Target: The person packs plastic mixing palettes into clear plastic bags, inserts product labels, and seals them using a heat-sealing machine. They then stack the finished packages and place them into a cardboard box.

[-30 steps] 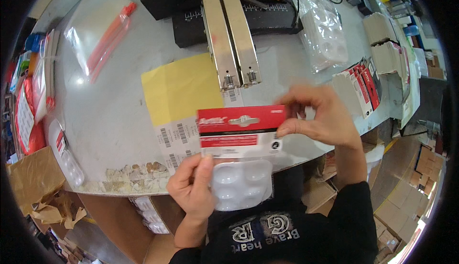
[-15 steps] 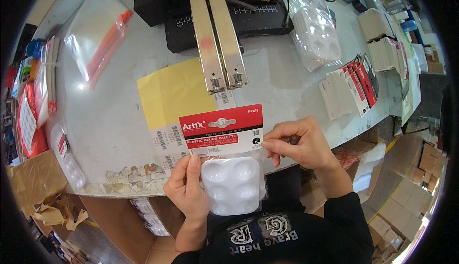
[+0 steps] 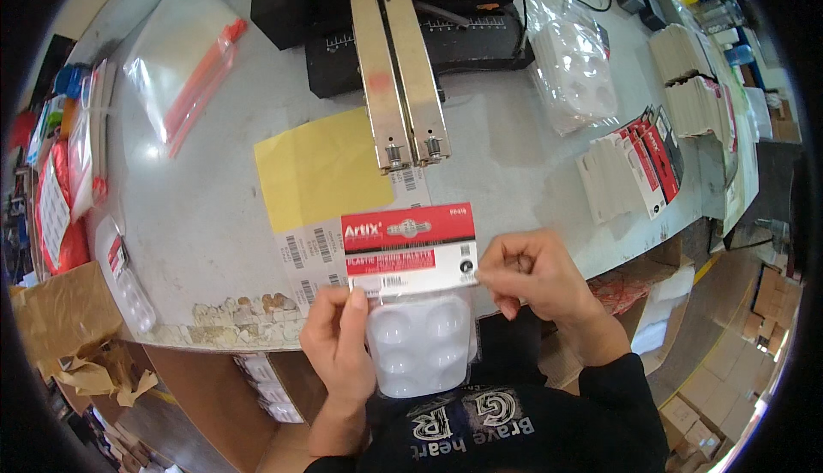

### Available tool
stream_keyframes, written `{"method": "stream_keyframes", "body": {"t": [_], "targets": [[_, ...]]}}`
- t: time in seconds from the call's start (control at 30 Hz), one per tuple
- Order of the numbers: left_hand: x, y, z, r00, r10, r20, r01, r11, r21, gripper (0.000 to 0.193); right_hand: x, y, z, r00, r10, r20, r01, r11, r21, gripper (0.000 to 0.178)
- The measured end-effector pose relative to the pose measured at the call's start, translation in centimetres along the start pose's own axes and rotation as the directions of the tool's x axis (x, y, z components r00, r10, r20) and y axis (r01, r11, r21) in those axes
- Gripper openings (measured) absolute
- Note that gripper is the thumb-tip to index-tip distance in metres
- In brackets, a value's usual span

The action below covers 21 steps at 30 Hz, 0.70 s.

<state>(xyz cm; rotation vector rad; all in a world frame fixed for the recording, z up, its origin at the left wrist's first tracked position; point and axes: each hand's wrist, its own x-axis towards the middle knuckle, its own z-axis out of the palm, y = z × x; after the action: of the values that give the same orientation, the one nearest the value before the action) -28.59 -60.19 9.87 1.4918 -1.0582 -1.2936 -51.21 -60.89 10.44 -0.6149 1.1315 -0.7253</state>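
A red, black and white header card (image 3: 390, 281) is stretched between my two hands near the table's front edge. Below it hangs a white plastic mixing palette (image 3: 420, 349) with round wells, in a clear bag. My left hand (image 3: 339, 340) pinches the card's lower left corner, thumb on top. At the card's right edge, the fingers of my right hand (image 3: 542, 278) are closed on its lower corner. Just beyond the card are the two metal arms of a black machine (image 3: 403, 79), which looks like a double-headed stapler.
Yellow paper (image 3: 317, 169) and barcode label sheets (image 3: 321, 254) lie left of the machine's arms. Bagged palettes (image 3: 579, 74) and stacked header cards (image 3: 634, 169) sit at right. Clear bags with red edges (image 3: 189, 70) lie far left; another bagged palette (image 3: 133, 293) is near the left edge.
The card and its bagged palette have shifted slightly right and toward me in the picture, along with both hands. The right hand's fingers have curled in closer at the card's edge.
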Motion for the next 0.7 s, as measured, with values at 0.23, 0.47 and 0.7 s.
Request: {"method": "stream_keyframes", "body": {"t": [0.23, 0.47, 0.7], "targets": [[7.0, -2.8, 2.7, 0.991, -0.136, 0.013, 0.136, 0.966, -0.22, 0.018, 6.8, 1.0, -0.3, 0.95, -0.168, -0.263, 0.203, 0.972, 0.114, 0.012], [8.5, -4.0, 3.4, 0.995, -0.09, 0.042, 0.099, 0.944, -0.315, 0.019, 8.5, 1.7, -0.7, 0.918, -0.22, -0.331, 0.264, 0.96, 0.095, 0.012], [8.3, -4.1, 0.5, 0.99, -0.121, -0.066, 0.104, 0.97, -0.219, 0.021, 1.7, -2.9, 2.1, 0.879, -0.333, -0.34, 0.241, 0.927, -0.286, 0.035]]}}
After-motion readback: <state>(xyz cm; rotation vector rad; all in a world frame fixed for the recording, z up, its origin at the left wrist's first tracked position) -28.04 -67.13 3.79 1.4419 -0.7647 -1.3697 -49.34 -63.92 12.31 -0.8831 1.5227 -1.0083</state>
